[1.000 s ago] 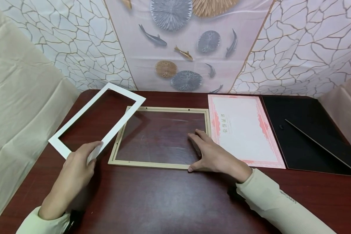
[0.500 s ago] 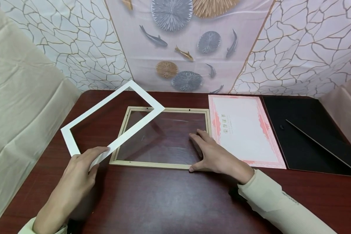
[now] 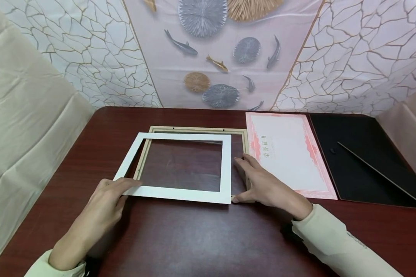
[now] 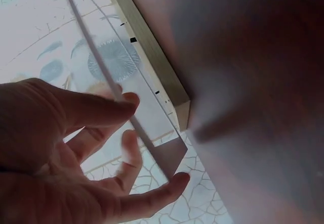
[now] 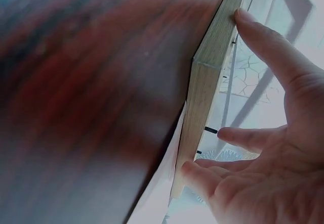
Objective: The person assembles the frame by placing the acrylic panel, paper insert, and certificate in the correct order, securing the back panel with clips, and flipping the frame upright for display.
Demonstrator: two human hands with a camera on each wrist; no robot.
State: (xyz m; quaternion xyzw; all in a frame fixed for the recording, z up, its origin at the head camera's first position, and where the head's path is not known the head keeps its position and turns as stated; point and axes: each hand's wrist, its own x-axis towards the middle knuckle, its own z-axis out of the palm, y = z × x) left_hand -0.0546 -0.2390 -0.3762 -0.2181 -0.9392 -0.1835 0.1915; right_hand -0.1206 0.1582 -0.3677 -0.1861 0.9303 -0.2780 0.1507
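A light wooden picture frame [image 3: 197, 129] with glass lies flat on the dark red table [image 3: 201, 238]. A white mat board [image 3: 180, 194] lies over it, shifted a little left and toward me. My left hand [image 3: 124, 188] pinches the mat's near-left corner, thumb on top. In the left wrist view the mat [image 4: 167, 155] sits between thumb and fingers [image 4: 126, 148], beside the frame's corner [image 4: 174, 95]. My right hand [image 3: 244, 181] rests on the frame's near-right corner, fingers straight along the right rail. In the right wrist view a fingertip [image 5: 263, 47] touches the frame [image 5: 207, 87].
A pink-bordered certificate [image 3: 287, 154] lies right of the frame. Further right is a black backing board [image 3: 360, 154] with its stand leg [image 3: 378, 169] raised. Beige cloth [image 3: 20, 115] borders the table on the left, and a patterned backdrop stands behind it.
My left hand has swung the mat from a raised tilt at the left down and right over the frame. The right hand has slid slightly right, to the frame's corner.
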